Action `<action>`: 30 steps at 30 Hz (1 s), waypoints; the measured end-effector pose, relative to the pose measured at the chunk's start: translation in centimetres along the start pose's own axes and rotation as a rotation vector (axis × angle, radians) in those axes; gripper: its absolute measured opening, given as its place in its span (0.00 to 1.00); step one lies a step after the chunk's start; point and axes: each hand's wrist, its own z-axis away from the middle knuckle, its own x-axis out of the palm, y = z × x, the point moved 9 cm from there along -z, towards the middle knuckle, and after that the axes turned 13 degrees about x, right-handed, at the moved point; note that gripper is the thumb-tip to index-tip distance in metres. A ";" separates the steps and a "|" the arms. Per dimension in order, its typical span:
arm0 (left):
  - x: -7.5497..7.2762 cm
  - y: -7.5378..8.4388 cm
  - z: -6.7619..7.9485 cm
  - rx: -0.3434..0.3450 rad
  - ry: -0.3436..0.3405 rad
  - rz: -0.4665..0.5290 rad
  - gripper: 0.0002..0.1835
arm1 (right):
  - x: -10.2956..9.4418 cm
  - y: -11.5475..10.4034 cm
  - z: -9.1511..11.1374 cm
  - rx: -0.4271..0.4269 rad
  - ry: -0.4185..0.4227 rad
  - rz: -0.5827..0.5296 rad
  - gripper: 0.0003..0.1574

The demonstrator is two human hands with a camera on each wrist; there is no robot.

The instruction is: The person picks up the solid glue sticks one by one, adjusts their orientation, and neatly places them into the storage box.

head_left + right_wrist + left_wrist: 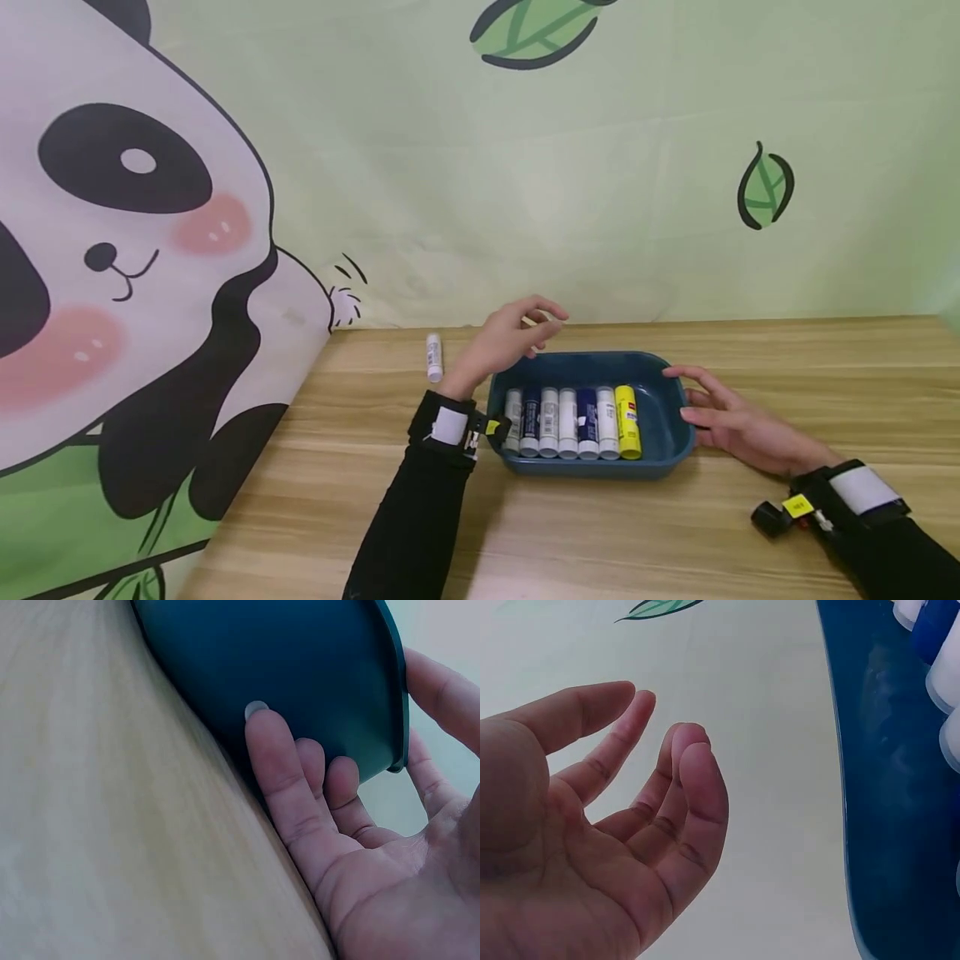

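Note:
Several glue sticks (567,423) lie side by side in a dark blue tray (663,417), the yellow one (628,422) at the right end of the row. My left hand (517,333) hovers over the tray's back left corner, fingers loosely bent and nothing between them. In the left wrist view its palm (592,847) faces the camera, apart from the tray wall. My right hand (738,421) holds the tray's right end. Its thumb and forefinger are at the rim, while the other fingers (281,765) rest against the outer wall.
A single white glue stick (434,358) stands outside the tray, to the left at the table's back. Behind the wooden table (360,500) hangs a pale green backdrop (645,208) with a panda and leaves. Both wrists wear strapped cameras.

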 end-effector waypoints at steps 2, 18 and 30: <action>-0.1 -0.1 0.1 0.003 -0.010 0.000 0.15 | 0.0 0.0 0.0 0.000 0.006 0.003 0.33; -6.2 -2.0 2.5 -0.005 0.231 -0.071 0.15 | -0.1 -0.3 0.0 -0.017 -0.010 0.000 0.33; -12.5 -7.3 6.9 -0.207 0.523 -0.134 0.21 | 0.0 -0.3 -0.1 -0.021 -0.032 -0.015 0.33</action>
